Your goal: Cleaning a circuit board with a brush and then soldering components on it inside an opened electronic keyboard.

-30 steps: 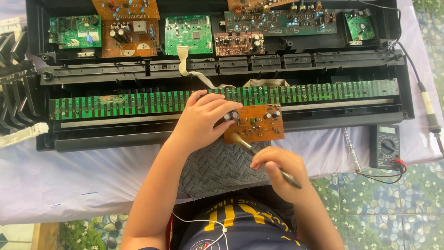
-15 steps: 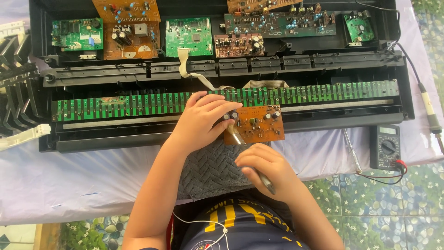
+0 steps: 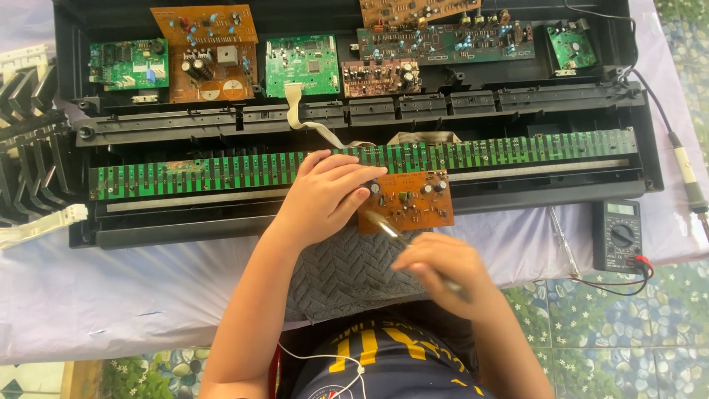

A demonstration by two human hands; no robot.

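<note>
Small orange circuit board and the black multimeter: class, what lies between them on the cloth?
In the head view, a slim screwdriver lies on the pale cloth between the orange circuit board and the multimeter.

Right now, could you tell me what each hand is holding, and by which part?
The left hand pins the small orange circuit board by its left edge. The right hand holds a slim tool by its handle end, tip at the board.

Counts on the bench: boards, tools, hands.
Two hands: left hand [image 3: 325, 193], right hand [image 3: 439, 267]. One small orange board [image 3: 413, 203], one long green contact strip [image 3: 221, 174], three green boards up top, one screwdriver [image 3: 388, 225], one multimeter [image 3: 617, 235], one soldering iron [image 3: 688, 177], one grey cloth [image 3: 340, 273].
</note>
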